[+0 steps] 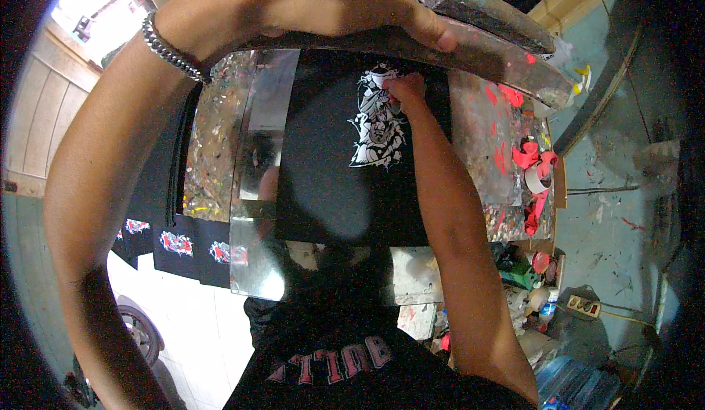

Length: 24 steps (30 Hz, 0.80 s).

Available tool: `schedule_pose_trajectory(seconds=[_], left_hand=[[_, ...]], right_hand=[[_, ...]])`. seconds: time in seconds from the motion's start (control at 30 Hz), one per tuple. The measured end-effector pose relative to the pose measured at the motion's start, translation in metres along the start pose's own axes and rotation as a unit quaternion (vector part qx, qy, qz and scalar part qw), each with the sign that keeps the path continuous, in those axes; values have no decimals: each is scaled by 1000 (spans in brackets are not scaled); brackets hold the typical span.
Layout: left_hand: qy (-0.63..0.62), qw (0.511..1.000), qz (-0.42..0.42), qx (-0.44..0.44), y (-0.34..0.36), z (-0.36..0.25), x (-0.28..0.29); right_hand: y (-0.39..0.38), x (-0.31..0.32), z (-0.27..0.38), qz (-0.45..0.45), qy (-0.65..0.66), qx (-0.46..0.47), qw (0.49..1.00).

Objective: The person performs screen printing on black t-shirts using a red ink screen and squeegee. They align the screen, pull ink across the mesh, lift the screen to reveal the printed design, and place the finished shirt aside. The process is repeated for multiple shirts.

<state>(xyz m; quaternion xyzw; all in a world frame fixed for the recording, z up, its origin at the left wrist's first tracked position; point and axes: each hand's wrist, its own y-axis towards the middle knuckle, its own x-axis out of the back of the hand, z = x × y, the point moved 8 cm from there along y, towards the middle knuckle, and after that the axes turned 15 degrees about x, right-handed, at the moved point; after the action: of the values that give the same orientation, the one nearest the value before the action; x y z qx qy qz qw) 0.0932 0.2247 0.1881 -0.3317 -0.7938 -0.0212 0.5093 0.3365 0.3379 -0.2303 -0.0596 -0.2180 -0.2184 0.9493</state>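
Observation:
A black fabric piece [323, 160] lies over a shiny flat board [257, 263] in front of me. On it is a white and grey printed figure [378, 127]. My right hand [407, 90] is at the upper part of this print, its fingers curled together and the fingertips against the fabric; whether they pinch anything is hidden. My left arm, with a chain bracelet [172, 48] at the wrist, arches across the top. My left hand [400, 13] grips the raised edge of a printing screen frame [507, 61], thumb on the near side and other fingers mostly out of sight.
Black pieces with red and white prints [176, 243] hang or lie at the left. Paint-splattered surfaces [213, 138] flank the board. At right are red scraps [530, 156], a tape roll [536, 181], bottles [548, 303] and a power strip [582, 305]. A wheel [139, 333] stands at lower left.

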Motion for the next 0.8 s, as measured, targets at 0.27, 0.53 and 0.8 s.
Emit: schedule_pose_trajectory(seconds=[0.27, 0.53, 0.8], left_hand=[[-33, 998, 19, -46, -4, 1, 0], [42, 995, -64, 68, -4, -17, 0], [27, 999, -19, -12, -6, -5, 2]], right_hand=[[10, 3, -2, -2, 30, 30, 999], [21, 1, 5, 126, -300, 152, 933], [9, -7, 20, 171, -254, 151, 940]])
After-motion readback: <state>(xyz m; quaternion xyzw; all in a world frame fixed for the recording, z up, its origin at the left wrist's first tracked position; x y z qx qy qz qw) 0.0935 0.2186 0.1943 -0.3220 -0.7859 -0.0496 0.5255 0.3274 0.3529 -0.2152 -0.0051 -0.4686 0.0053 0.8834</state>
